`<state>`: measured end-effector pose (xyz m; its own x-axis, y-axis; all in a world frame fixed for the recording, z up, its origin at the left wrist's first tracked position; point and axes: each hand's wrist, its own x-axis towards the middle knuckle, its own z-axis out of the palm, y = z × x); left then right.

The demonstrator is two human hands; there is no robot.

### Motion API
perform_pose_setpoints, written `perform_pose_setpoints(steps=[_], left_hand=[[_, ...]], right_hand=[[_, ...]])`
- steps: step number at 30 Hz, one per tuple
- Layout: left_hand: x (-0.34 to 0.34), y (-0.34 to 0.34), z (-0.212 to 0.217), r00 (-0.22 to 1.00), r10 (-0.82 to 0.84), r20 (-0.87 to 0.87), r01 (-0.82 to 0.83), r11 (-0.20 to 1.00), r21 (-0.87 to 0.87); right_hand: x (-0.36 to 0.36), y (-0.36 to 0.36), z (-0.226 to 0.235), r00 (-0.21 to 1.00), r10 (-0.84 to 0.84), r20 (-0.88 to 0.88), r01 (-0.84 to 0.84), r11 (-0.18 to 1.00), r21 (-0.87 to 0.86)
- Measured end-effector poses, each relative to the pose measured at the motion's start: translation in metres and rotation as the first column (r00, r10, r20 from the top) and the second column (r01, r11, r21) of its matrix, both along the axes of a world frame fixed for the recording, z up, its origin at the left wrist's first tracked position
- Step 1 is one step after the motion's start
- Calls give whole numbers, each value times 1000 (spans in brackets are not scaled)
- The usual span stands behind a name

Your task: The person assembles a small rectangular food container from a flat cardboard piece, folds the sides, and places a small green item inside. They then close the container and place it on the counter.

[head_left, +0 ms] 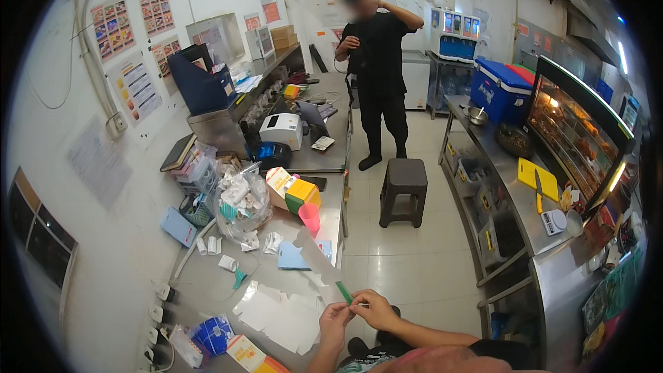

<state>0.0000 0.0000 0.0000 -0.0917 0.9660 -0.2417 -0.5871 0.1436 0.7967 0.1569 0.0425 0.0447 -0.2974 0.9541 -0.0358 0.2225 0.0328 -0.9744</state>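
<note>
At the bottom middle of the frame, the low end of a green strip [344, 293] is pinched by the fingertips of the left hand [335, 319] and the right hand [375, 309]. The two hands are held close together, with their fingers bent. The top of the green strip is met by a long white card [318, 261], which is tilted up and to the left.

At the lower edge, a white and orange box [253, 355] is seen, with a blue packet [213, 336] placed near it. Flat white sheets [278, 318] are spread on the table [200, 280], just left of the hands. Farther up, a light blue pad [293, 255] is partly covered by the white card. Near it are seen a pink cup [310, 217], a yellow and green box [302, 194] and a clear bag [243, 202] filled with crumpled paper.

At the right of the frame, a small white scale [553, 222] is set below a yellow board [538, 178], on which a knife [539, 195] is laid. A dark stool [403, 181] is placed on the floor [383, 252] in the middle. Past it, at the top middle, a person [377, 55] in black clothes is seen, with one arm raised to the head.
</note>
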Motion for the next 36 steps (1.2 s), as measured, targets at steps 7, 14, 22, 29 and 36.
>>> perform_pose_setpoints(steps=[7,14,22,29,36], left_hand=[[30,-40,22,996,67,-54,-70,996,-46],[129,-71,35,994,-19,-111,8,995,-97],[264,-129,20,907,-204,-367,164,977,-137],[328,-166,29,776,-454,-437,376,890,-257],[348,-168,56,460,-448,-767,505,842,-189]], right_hand=[[28,-32,-3,993,51,-105,-44,997,66],[133,-66,2,994,96,51,-105,968,230],[269,-144,-29,998,-18,53,14,997,75],[347,-163,-22,989,-145,16,145,989,-25],[368,-158,9,910,-409,70,407,912,42]])
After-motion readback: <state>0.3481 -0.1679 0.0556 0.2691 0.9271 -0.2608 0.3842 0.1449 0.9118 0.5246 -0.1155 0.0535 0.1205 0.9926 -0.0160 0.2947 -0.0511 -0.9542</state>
